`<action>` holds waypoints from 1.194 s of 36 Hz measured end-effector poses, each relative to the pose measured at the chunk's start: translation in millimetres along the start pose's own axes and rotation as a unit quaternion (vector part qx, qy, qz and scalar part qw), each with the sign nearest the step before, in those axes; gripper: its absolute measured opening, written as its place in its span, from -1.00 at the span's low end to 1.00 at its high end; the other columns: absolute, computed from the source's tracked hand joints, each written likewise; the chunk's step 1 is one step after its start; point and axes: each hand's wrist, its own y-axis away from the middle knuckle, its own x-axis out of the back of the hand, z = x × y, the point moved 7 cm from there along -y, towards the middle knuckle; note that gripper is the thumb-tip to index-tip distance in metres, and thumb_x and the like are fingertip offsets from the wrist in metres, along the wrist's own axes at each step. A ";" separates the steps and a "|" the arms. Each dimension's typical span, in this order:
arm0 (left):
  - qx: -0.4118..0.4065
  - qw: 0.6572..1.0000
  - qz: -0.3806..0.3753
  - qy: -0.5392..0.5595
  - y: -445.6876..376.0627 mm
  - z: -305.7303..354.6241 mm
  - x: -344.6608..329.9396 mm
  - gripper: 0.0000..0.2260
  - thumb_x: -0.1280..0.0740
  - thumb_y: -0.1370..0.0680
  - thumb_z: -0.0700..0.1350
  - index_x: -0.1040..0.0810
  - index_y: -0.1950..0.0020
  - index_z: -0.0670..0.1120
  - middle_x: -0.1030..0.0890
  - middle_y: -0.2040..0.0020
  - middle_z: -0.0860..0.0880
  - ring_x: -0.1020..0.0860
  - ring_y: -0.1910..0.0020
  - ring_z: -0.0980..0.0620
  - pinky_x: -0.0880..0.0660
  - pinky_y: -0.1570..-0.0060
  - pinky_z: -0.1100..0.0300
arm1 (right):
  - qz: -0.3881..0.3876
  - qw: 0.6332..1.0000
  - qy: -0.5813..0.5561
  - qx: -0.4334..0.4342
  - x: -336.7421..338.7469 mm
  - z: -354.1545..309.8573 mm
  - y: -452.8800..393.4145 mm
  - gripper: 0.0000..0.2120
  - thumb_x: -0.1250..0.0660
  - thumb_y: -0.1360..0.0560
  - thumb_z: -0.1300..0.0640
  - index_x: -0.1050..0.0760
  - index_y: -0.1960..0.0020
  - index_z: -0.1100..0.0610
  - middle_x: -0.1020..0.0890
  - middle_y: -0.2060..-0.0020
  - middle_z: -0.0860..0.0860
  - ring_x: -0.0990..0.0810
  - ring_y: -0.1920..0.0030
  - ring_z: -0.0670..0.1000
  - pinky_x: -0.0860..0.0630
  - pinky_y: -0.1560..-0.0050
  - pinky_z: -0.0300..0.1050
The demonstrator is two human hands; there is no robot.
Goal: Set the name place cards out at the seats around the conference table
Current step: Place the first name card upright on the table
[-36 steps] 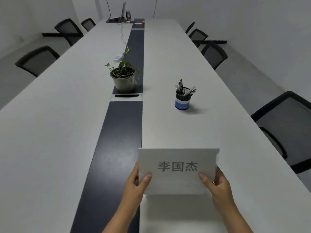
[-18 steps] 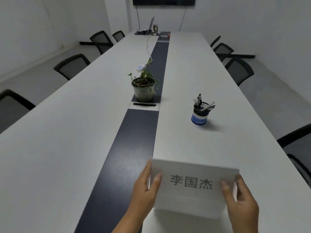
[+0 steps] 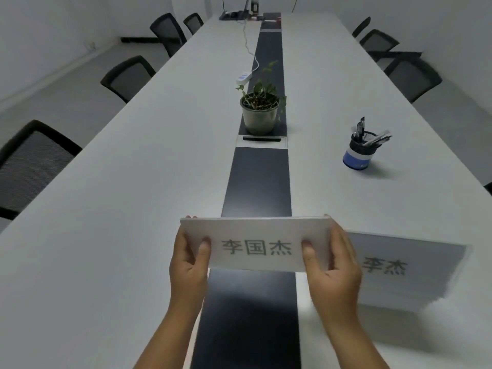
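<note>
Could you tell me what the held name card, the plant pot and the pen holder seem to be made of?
White name card held in both hands: likely stiff matte card or thin plastic; it stays flat with crisp edges. Grey-green round plant pot: smooth, faint sheen, plastic or glazed ceramic. Black cylindrical pen holder with a blue band: the upper wall looks like wire mesh; the band looks like a printed label.

held card (image 3: 255,245) left of card (image 3: 407,267) on table (image 3: 119,209).

Two bare forearms entering from the bottom edge, sleeveless as far as the frame shows. Left hand (image 3: 187,265) and right hand (image 3: 332,270) ungloved, short-nailed, without rings, watch or bracelet at either wrist.
</note>
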 end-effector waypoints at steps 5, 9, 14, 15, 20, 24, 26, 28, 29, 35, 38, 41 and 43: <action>0.067 0.996 -0.036 -0.043 -9.7 -50.3 35.0 -0.65 -0.20 -0.53 -0.20 -0.28 -0.27 0.09 -0.51 -0.01 0.11 -0.50 -0.01 0.11 -0.48 -0.08 0.28 | -0.061 0.990 0.037 -0.118 -53.8 36.6 41.8 -0.52 -0.33 -0.45 0.20 -0.32 -0.34 0.16 -0.44 -0.23 0.01 -0.39 -0.22 -0.05 -0.22 0.01 -0.72; 0.103 0.987 -0.085 -0.094 -15.3 -80.5 39.3 -0.65 -0.25 -0.51 -0.20 -0.29 -0.25 0.05 -0.50 -0.10 -0.01 -0.48 -0.08 0.00 -0.46 -0.11 0.14 | -0.070 0.981 0.082 -0.164 -67.8 63.8 65.5 -0.55 -0.31 -0.46 0.26 -0.34 -0.33 0.20 -0.49 -0.24 0.13 -0.42 -0.16 -0.01 -0.23 0.12 -0.74; 0.132 0.975 -0.135 -0.120 -20.2 -97.1 24.7 -0.60 -0.25 -0.52 -0.17 -0.27 -0.34 -0.03 -0.44 -0.15 0.04 -0.41 -0.11 0.06 -0.41 -0.13 0.17 | -0.050 0.970 0.091 -0.220 -63.3 85.8 72.0 -0.54 -0.28 -0.47 0.27 -0.32 -0.35 0.12 -0.49 -0.19 0.02 -0.43 -0.18 -0.02 -0.33 -0.18 -0.25; 0.134 0.973 -0.143 -0.125 -20.6 -97.9 21.5 -0.61 -0.24 -0.52 -0.16 -0.27 -0.34 -0.04 -0.43 -0.14 0.05 -0.41 -0.11 0.07 -0.41 -0.12 0.19 | -0.049 0.968 0.090 -0.229 -61.9 87.7 72.0 -0.53 -0.28 -0.47 0.26 -0.30 -0.36 0.11 -0.47 -0.16 -0.01 -0.42 -0.17 -0.03 -0.31 -0.19 -0.21; 0.139 0.964 -0.196 -0.119 -19.0 -100.6 9.8 -0.69 -0.20 -0.54 -0.18 -0.29 -0.26 0.03 -0.40 -0.10 0.10 -0.41 -0.01 0.22 -0.36 0.05 0.50 | -0.027 0.955 0.072 -0.288 -52.5 101.4 77.6 -0.56 -0.27 -0.48 0.28 -0.32 -0.34 0.22 -0.46 -0.02 -0.01 -0.42 -0.12 -0.03 -0.29 -0.13 -0.22; 0.156 0.958 -0.205 -0.128 -19.0 -110.5 13.6 -0.61 -0.19 -0.55 -0.16 -0.26 -0.38 -0.02 -0.40 -0.31 0.01 -0.37 -0.30 0.05 -0.32 -0.26 0.18 | -0.042 0.947 0.079 -0.309 -51.4 111.2 81.2 -0.51 -0.26 -0.48 0.27 -0.24 -0.39 0.22 -0.50 -0.18 0.10 -0.44 -0.19 -0.01 -0.28 -0.14 -0.25; 0.159 0.959 -0.194 -0.135 -18.3 -112.3 18.9 -0.57 -0.19 -0.55 -0.14 -0.22 -0.41 -0.03 -0.34 -0.41 -0.02 -0.31 -0.39 -0.03 -0.29 -0.33 0.08 | -0.046 0.946 0.090 -0.310 -50.7 114.4 81.1 -0.51 -0.26 -0.49 0.25 -0.25 -0.39 0.20 -0.50 -0.24 0.15 -0.47 -0.20 0.04 -0.29 -0.13 -0.25; 0.148 0.963 -0.179 -0.135 -19.1 -110.4 23.4 -0.58 -0.20 -0.55 -0.13 -0.24 -0.40 -0.01 -0.33 -0.42 -0.01 -0.31 -0.39 -0.02 -0.28 -0.33 0.08 | -0.048 0.945 0.091 -0.309 -50.6 115.2 79.8 -0.53 -0.25 -0.49 0.25 -0.27 -0.38 0.18 -0.51 -0.24 0.17 -0.47 -0.20 0.05 -0.29 -0.13 -0.25; 0.142 0.965 -0.175 -0.135 -20.1 -109.1 24.5 -0.59 -0.20 -0.55 -0.14 -0.27 -0.39 -0.01 -0.35 -0.41 -0.02 -0.33 -0.38 -0.02 -0.29 -0.32 0.10 | -0.052 0.946 0.089 -0.308 -50.6 115.6 78.6 -0.54 -0.24 -0.50 0.26 -0.27 -0.38 0.17 -0.51 -0.24 0.17 -0.46 -0.22 0.05 -0.29 -0.13 -0.26; 0.138 0.968 -0.171 -0.123 -23.0 -103.1 20.2 -0.66 -0.22 -0.54 -0.18 -0.39 -0.32 -0.06 -0.47 -0.31 -0.05 -0.41 -0.30 -0.02 -0.31 -0.17 0.23 | -0.073 0.942 0.075 -0.318 -45.9 125.1 71.0 -0.51 -0.24 -0.51 0.21 -0.22 -0.41 0.11 -0.42 -0.33 0.15 -0.39 -0.34 0.10 -0.32 -0.37 0.02; 0.131 0.970 -0.160 -0.127 -22.7 -100.0 19.0 -0.68 -0.22 -0.53 -0.22 -0.42 -0.29 -0.09 -0.49 -0.29 -0.07 -0.42 -0.23 0.05 -0.31 -0.17 0.24 | -0.087 0.942 0.076 -0.315 -44.0 126.8 68.5 -0.51 -0.23 -0.51 0.21 -0.20 -0.41 0.13 -0.42 -0.33 0.16 -0.38 -0.34 0.11 -0.31 -0.35 -0.05; 0.124 0.972 -0.148 -0.135 -22.6 -98.3 17.8 -0.69 -0.22 -0.53 -0.25 -0.44 -0.27 -0.12 -0.51 -0.27 -0.09 -0.40 -0.12 0.12 -0.30 -0.16 0.25 | -0.103 0.943 0.084 -0.305 -41.7 129.1 64.1 -0.52 -0.22 -0.51 0.21 -0.22 -0.40 0.13 -0.46 -0.30 0.15 -0.41 -0.31 0.10 -0.31 -0.26 -0.17; 0.120 0.972 -0.145 -0.139 -22.4 -97.4 15.5 -0.69 -0.23 -0.53 -0.25 -0.46 -0.26 -0.12 -0.53 -0.24 -0.09 -0.41 -0.11 0.13 -0.31 -0.15 0.26 | -0.108 0.944 0.083 -0.302 -39.4 132.6 58.8 -0.53 -0.23 -0.51 0.22 -0.23 -0.40 0.11 -0.48 -0.28 0.15 -0.44 -0.28 0.09 -0.31 -0.21 -0.22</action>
